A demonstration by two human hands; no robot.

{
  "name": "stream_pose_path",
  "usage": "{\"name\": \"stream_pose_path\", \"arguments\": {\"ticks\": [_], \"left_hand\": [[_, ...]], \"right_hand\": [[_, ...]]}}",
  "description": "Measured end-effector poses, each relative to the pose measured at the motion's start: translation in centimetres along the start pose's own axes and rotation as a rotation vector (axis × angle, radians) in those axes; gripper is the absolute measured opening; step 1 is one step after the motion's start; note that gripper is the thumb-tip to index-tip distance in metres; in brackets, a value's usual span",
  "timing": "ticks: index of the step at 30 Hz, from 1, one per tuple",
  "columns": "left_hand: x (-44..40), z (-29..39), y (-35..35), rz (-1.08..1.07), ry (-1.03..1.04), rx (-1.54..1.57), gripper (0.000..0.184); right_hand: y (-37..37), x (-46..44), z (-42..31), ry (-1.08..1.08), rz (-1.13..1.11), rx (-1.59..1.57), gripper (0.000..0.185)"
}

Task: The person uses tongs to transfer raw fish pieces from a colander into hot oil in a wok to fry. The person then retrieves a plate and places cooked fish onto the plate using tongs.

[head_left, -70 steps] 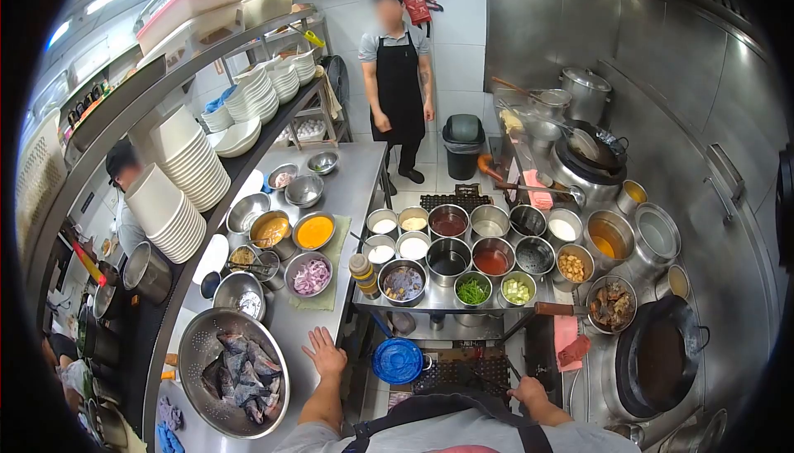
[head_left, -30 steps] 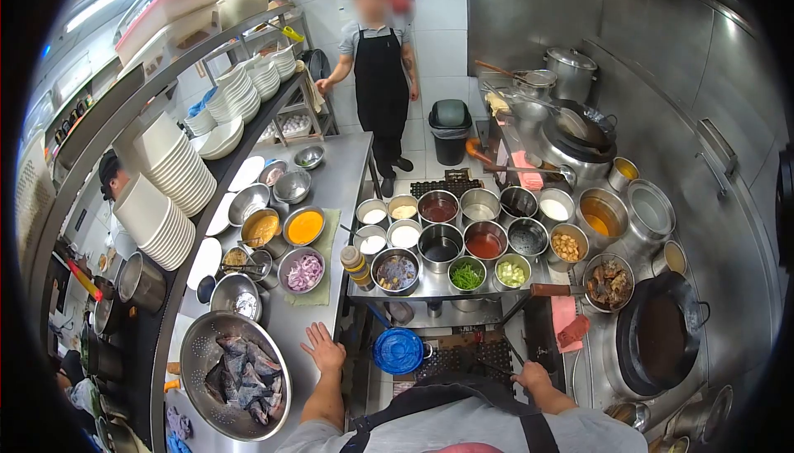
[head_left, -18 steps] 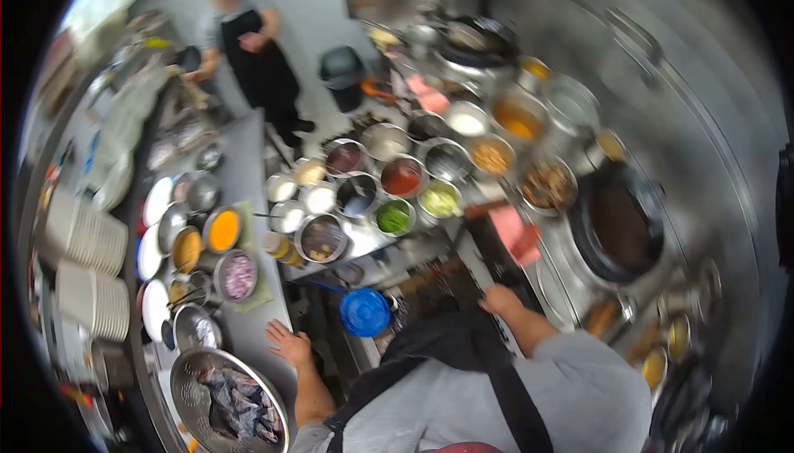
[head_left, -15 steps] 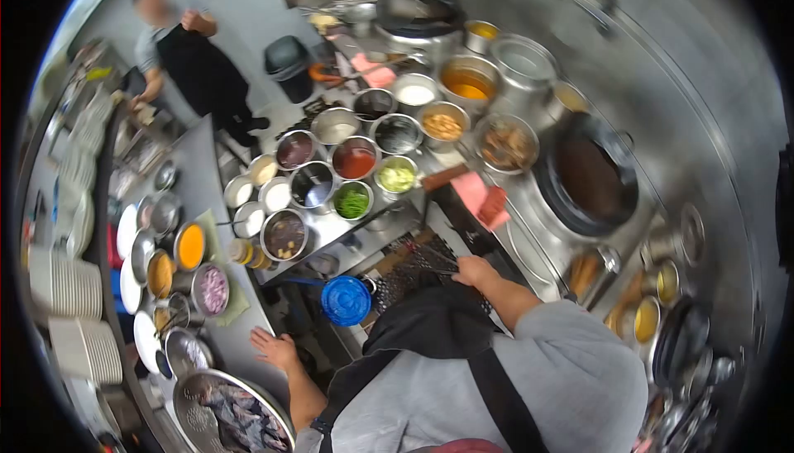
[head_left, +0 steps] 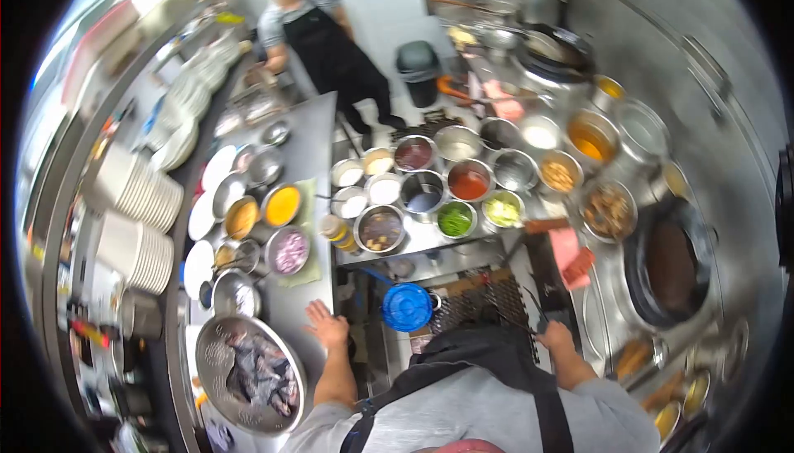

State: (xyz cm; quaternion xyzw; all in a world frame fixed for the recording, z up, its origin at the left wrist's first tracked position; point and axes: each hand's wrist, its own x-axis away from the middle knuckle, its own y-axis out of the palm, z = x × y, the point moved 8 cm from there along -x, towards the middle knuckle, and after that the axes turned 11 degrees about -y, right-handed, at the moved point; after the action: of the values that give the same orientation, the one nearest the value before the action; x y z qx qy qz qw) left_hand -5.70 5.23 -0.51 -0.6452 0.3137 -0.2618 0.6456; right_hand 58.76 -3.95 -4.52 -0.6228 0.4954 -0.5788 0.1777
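The steel counter [head_left: 283,302] lies directly under the left hand [head_left: 327,326], whose fingers are spread wide with the palm down near the counter's edge, holding nothing. Just beside those fingers, to their left and closer to the body, sits a perforated colander [head_left: 217,360] with dark-skinned fish pieces [head_left: 263,374] heaped in it. Beyond the left fingertips stand a bowl of chopped onion [head_left: 289,251], on a green cloth [head_left: 311,264], and farther on a bowl of orange liquid [head_left: 282,204]. The fingers of the right hand [head_left: 557,338] are curled, near a thin dark bar [head_left: 533,302]; I cannot tell whether they grip it. Low between the two hands, nearer the left fingers, is a round blue lid [head_left: 407,307]. Ahead of both hands stand rows of steel pots, among them one of chopped greens [head_left: 455,219] and one of red sauce [head_left: 469,181]. Ahead and to the right of the right fingers are a pink cloth [head_left: 566,259], a pot of brown chunks [head_left: 609,212] and a black wok [head_left: 672,264] of dark liquid. Well beyond the left fingers, past the counter's far end, another person [head_left: 331,52] stands in a black apron.
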Motion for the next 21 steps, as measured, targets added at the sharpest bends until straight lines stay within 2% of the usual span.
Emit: {"name": "stream_pose_path", "arguments": {"ticks": [5,12,21], "left_hand": [[-0.1,-0.4,0.0,0.035,0.020,0.093,0.082],[0.1,0.1,-1.2,0.025,0.020,0.098,0.080],[0.2,0.2,-1.3,0.019,0.028,0.093,0.083]], "right_hand": [[-0.8,-1.4,-1.9,0.006,-0.036,-0.018,0.058],[-2.8,-2.5,-7.4,-0.065,-0.090,-0.014,0.060],[-2.0,-2.7,-7.0,-0.086,-0.093,0.033,0.057]]}}
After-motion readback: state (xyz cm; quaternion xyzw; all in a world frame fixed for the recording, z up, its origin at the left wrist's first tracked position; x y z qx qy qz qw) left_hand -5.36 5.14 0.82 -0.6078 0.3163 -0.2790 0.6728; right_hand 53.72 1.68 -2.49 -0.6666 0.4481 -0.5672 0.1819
